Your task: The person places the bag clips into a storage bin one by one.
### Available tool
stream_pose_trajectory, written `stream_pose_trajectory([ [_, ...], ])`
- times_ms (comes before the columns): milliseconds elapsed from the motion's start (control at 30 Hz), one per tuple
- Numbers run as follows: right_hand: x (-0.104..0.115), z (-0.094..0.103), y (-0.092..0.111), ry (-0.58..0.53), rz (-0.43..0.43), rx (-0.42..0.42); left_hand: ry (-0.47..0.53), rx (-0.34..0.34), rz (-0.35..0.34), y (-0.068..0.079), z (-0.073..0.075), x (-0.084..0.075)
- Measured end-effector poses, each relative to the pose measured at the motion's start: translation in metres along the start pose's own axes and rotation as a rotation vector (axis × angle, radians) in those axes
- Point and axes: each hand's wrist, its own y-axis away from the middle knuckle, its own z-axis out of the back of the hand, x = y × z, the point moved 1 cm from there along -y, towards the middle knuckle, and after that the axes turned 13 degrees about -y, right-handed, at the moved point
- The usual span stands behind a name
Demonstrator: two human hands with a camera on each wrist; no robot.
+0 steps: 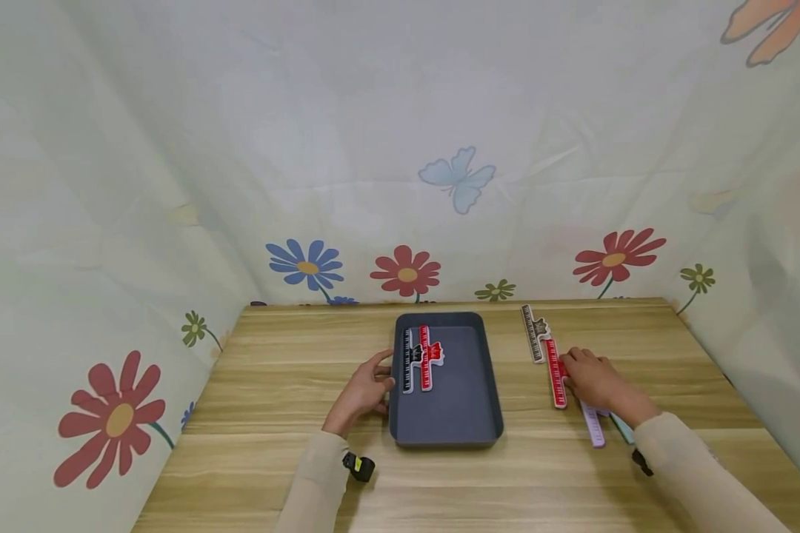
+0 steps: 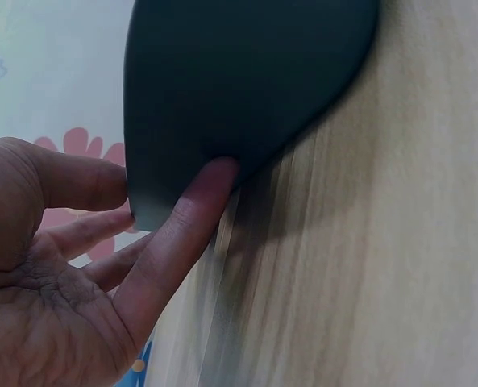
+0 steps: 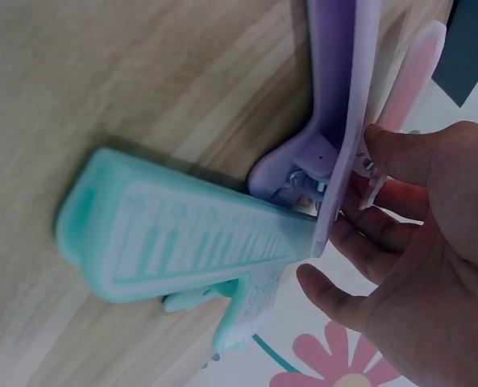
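Observation:
A dark grey tray [image 1: 447,422] lies on the table, holding a black clip [image 1: 408,377] and a red clip [image 1: 427,377] side by side, both with piano-key patterns. At the tray's left wall rests my left hand [image 1: 365,386], its fairly straight fingers touching the wall and rim. Right of the tray, my right hand [image 1: 593,376] pinches the handle of another red piano-key clip [image 1: 555,374]. Just above that clip is a brown-grey clip [image 1: 532,337]. A purple clip [image 3: 347,105] and a mint green clip [image 3: 190,242] lie under and beside the right hand.
The wood-grain table [image 1: 273,437] meets a pale curtain [image 1: 347,148] printed with flowers and a butterfly at its back and sides. A black wrist camera [image 1: 358,466] is strapped at the left sleeve.

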Motion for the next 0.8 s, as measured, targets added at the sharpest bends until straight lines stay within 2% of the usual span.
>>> stream_pose_trajectory([
  [167, -0.001, 0.0, 0.003, 0.003, 0.019, -0.037, -0.001, 0.001, 0.01, 0.001, -0.001, -0.002],
  [433, 0.014, 0.013, 0.003, -0.031, 0.023, -0.071, -0.018, -0.008, 0.016, 0.001, -0.001, -0.001],
  [800, 0.033, 0.028, 0.002, -0.061, 0.085, -0.105, -0.015, -0.012, 0.003, 0.0, -0.001, -0.001],
])
